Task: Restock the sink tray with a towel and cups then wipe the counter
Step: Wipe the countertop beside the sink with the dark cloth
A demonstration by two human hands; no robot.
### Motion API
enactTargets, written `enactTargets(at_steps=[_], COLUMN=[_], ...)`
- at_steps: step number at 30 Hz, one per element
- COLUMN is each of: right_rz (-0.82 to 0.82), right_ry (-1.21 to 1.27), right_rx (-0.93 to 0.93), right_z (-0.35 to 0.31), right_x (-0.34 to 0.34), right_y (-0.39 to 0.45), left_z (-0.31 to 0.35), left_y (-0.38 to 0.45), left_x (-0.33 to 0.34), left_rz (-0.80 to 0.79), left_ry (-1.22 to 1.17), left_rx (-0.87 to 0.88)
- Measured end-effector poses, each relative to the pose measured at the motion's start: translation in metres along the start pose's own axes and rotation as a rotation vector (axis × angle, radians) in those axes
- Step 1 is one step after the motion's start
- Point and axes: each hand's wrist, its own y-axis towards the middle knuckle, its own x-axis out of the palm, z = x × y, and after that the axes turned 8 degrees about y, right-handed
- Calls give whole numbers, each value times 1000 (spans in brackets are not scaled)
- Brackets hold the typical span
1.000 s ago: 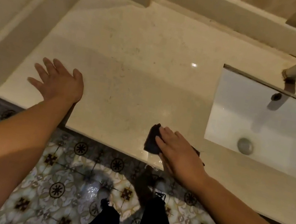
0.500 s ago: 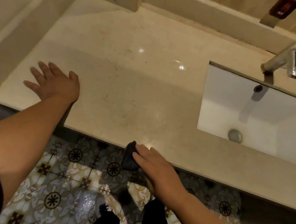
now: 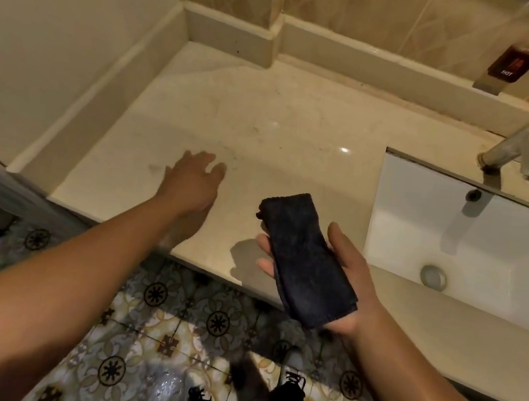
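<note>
Lifted off the counter (image 3: pixel 268 121) edge, your right hand (image 3: pixel 340 281) is now cradling the dark cloth (image 3: pixel 305 259) palm-up. Its long axis is running near-right to far-left. Your left hand (image 3: pixel 193 182) is hovering, fingers spread.

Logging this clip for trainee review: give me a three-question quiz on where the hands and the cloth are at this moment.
1. True or false: the dark cloth is pressed flat on the counter.
2. Which hand carries the cloth? A) left hand B) right hand
3. Fill in: the sink lies to the ____ of the cloth.

Key: 1 false, it lies in the upturned palm above the counter's front edge; 2 B; 3 right.
</note>
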Motion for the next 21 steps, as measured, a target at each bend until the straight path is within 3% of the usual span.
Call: enactTargets(at_steps=[3, 6, 8, 13, 17, 21], right_rz=[-86, -55, 28, 182, 155, 165], right_ry=[-214, -572, -800, -1241, -1815, -2044], right_rx=[12, 42, 7, -140, -196, -201], right_z=[-16, -31, -41, -66, -79, -91], right_x=[17, 38, 51, 75, 76, 54], right_y=[-3, -8, -15, -35, -49, -45], left_z=[56, 94, 110, 134, 139, 122], left_y=[-34, -63, -76, -93, -94, -78], left_x=[-35, -73, -93, -112, -110, -93], left_rz=[-173, -416, -518, -423, -346, -287], left_ry=[-390, -365, -225, 266, 390, 495], left_rx=[241, 425, 497, 629, 743, 772])
